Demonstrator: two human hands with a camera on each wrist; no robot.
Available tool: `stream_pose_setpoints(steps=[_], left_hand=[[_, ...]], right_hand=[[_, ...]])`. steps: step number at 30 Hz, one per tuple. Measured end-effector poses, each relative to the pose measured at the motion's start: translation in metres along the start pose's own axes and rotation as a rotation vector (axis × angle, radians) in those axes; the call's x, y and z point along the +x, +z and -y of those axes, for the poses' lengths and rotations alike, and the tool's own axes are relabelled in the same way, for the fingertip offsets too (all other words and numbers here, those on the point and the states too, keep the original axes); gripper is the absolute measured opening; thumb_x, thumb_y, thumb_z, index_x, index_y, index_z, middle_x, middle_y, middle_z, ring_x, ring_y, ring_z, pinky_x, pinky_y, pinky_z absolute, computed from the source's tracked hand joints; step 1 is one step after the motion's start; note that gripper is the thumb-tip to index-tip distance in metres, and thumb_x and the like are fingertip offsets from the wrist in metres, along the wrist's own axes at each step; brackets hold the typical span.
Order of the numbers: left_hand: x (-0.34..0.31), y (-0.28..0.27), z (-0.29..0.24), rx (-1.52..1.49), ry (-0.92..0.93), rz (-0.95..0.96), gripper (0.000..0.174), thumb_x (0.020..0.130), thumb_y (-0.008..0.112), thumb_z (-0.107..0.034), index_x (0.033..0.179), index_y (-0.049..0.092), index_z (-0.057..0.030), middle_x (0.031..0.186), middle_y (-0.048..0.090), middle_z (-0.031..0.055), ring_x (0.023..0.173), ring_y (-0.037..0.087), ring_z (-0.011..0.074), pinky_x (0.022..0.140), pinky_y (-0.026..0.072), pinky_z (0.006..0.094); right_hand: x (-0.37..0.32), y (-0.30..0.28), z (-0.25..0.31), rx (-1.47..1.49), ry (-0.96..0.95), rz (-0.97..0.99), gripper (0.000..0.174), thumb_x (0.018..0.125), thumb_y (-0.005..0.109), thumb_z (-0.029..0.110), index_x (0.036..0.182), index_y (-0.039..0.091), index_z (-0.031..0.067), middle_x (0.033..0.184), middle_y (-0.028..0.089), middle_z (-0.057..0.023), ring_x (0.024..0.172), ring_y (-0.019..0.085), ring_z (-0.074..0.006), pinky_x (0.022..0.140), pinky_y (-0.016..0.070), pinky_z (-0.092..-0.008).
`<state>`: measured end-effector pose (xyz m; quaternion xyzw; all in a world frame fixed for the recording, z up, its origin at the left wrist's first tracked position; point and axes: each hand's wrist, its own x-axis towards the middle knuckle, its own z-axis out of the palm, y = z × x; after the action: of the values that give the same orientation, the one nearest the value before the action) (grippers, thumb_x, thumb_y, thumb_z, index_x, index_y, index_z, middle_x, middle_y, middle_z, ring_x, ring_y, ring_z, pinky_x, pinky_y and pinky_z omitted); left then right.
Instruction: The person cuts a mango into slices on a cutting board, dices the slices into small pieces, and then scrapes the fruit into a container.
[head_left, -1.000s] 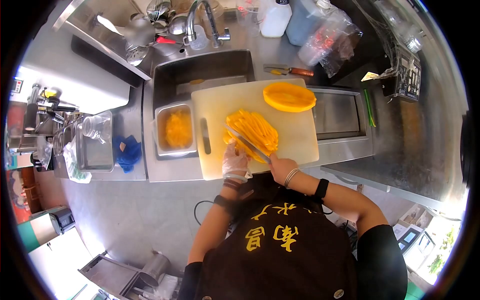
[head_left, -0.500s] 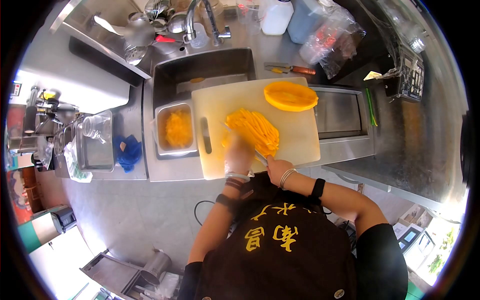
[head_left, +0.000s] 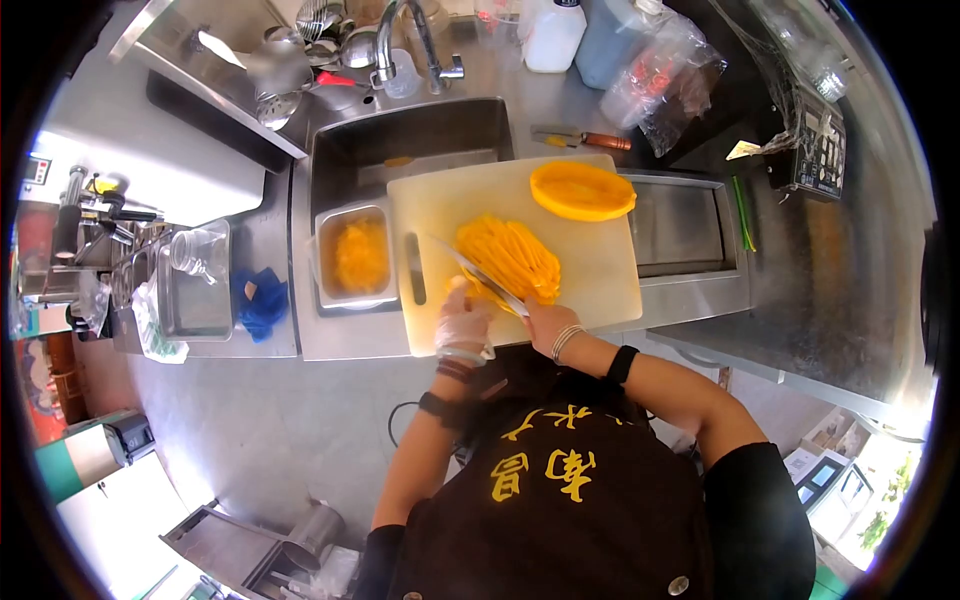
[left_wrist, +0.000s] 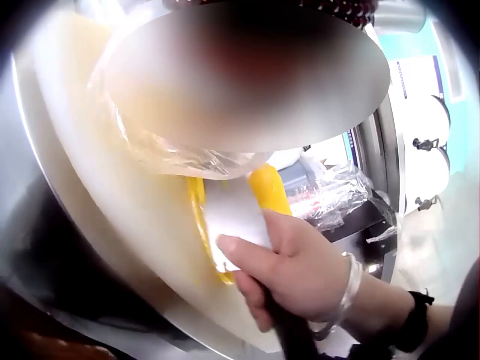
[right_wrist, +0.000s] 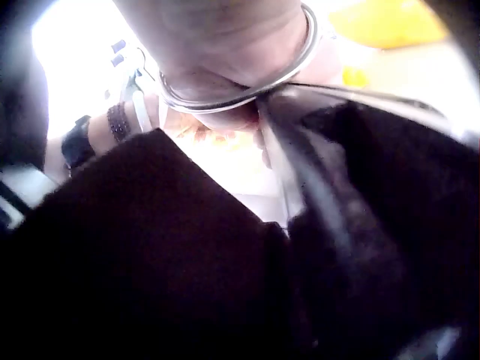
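Observation:
My right hand [head_left: 550, 328] grips a wide-bladed knife [head_left: 487, 279] by its dark handle, thumb along the blade [left_wrist: 234, 214] in the left wrist view. The blade lies slantwise across the near left side of a pile of orange-yellow strips [head_left: 512, 255]. My left hand [head_left: 463, 322], in a clear plastic glove, is at the pile's near left edge with its fingertips beside the blade; whether they pinch a strip I cannot tell. A hollowed orange-yellow half [head_left: 582, 192], resembling peeled papaya, lies at the far right of the white cutting board [head_left: 420, 195].
Left of the board stands a metal pan [head_left: 325, 235] holding orange-yellow pieces. The board overlaps a sink [head_left: 440, 130]. Behind it lies a wooden-handled tool [head_left: 603, 142]; bottles [head_left: 553, 38] and a bagged container [head_left: 645, 85] stand beyond. A blue cloth [head_left: 262, 305] lies farther left.
My left hand swept over the pile in a blur half a second ago and is now back at its near left edge. The knife has moved slightly left, its tip now past the pile.

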<state>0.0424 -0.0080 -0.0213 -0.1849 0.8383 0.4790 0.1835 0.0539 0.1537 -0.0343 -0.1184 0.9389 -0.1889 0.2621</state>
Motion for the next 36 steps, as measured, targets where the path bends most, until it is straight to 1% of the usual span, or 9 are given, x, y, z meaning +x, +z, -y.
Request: stream_pose_setpoints(steps=[2,3,10,12,15,21,30,34,36], left_hand=[[0.012,0.007,0.044,0.051,0.145,-0.359,0.037,0.071,0.056,-0.016,0.105,0.051,-0.002,0.081,0.059,0.0135,0.074,0.058,0.0245,0.064,0.0447,0.031],[0.009,-0.002,0.036,0.036,0.117,-0.382,0.036,0.071,0.055,-0.015,0.105,0.052,-0.0025,0.079,0.06,0.0131,0.073,0.058,0.0241,0.065,0.0447,0.0305],[0.022,-0.001,0.026,0.111,0.183,-0.322,0.031,0.071,0.056,-0.013,0.1,0.055,-0.0012,0.078,0.06,0.0124,0.073,0.058,0.0214,0.066,0.045,0.0293],[0.023,0.0,0.025,0.023,0.131,-0.301,0.035,0.069,0.054,-0.013,0.103,0.053,-0.0045,0.082,0.06,0.0113,0.078,0.057,0.0267,0.07,0.0444,0.0336],[0.023,0.001,0.027,-0.01,0.135,-0.319,0.037,0.07,0.055,-0.013,0.106,0.051,-0.0042,0.081,0.06,0.0119,0.078,0.058,0.0258,0.07,0.0447,0.0335],[0.023,-0.001,0.023,-0.016,0.119,-0.324,0.039,0.07,0.055,-0.013,0.108,0.048,-0.0034,0.081,0.06,0.0123,0.075,0.058,0.0253,0.068,0.0455,0.0333],[0.023,-0.001,0.022,-0.011,0.11,-0.298,0.041,0.071,0.055,-0.015,0.109,0.049,-0.0022,0.083,0.061,0.0132,0.077,0.058,0.0255,0.069,0.0457,0.0334],[0.024,-0.002,0.021,0.039,0.142,-0.317,0.041,0.07,0.056,-0.016,0.109,0.049,-0.002,0.086,0.06,0.0134,0.079,0.058,0.0263,0.071,0.0452,0.0337],[0.022,-0.011,0.02,-0.029,0.127,-0.169,0.041,0.07,0.055,-0.017,0.109,0.049,-0.0027,0.09,0.06,0.0141,0.082,0.057,0.0269,0.072,0.0448,0.0341]], right_hand=[[-0.009,-0.005,-0.002,0.035,-0.03,-0.052,0.021,0.081,0.044,0.021,0.091,0.041,0.0033,0.061,0.056,-0.0166,0.058,0.055,-0.0355,0.054,0.0424,-0.0443],[-0.014,-0.01,0.0,0.034,-0.031,-0.049,0.021,0.081,0.044,0.021,0.091,0.041,0.0033,0.061,0.056,-0.0166,0.058,0.055,-0.0355,0.054,0.0424,-0.0443],[-0.022,-0.006,-0.001,-0.1,-0.001,0.077,0.023,0.082,0.043,0.021,0.095,0.041,0.0028,0.059,0.055,-0.0147,0.057,0.055,-0.0341,0.054,0.042,-0.0442],[-0.023,-0.002,0.0,-0.1,0.007,0.086,0.024,0.082,0.042,0.021,0.096,0.041,0.002,0.059,0.056,-0.0145,0.057,0.055,-0.034,0.054,0.042,-0.0442],[-0.024,0.002,0.004,-0.114,0.017,0.105,0.025,0.082,0.043,0.02,0.097,0.04,0.0002,0.062,0.057,-0.0147,0.06,0.056,-0.0339,0.055,0.0427,-0.0436],[-0.024,-0.006,0.02,-0.146,0.122,0.191,0.03,0.077,0.041,0.011,0.103,0.039,-0.0022,0.07,0.059,-0.0174,0.067,0.058,-0.0336,0.061,0.0449,-0.0419],[-0.012,0.007,0.019,-0.116,0.165,0.167,0.028,0.078,0.039,0.011,0.103,0.039,-0.0015,0.071,0.059,-0.0179,0.067,0.059,-0.0343,0.061,0.0452,-0.0423],[-0.006,0.013,0.01,-0.116,0.073,0.086,0.022,0.08,0.041,0.017,0.096,0.04,0.0017,0.066,0.058,-0.0175,0.064,0.058,-0.034,0.058,0.044,-0.0438],[-0.008,0.005,0.004,-0.09,0.028,0.063,0.02,0.08,0.042,0.018,0.093,0.041,0.0028,0.064,0.057,-0.0173,0.062,0.057,-0.034,0.056,0.0435,-0.0444]])
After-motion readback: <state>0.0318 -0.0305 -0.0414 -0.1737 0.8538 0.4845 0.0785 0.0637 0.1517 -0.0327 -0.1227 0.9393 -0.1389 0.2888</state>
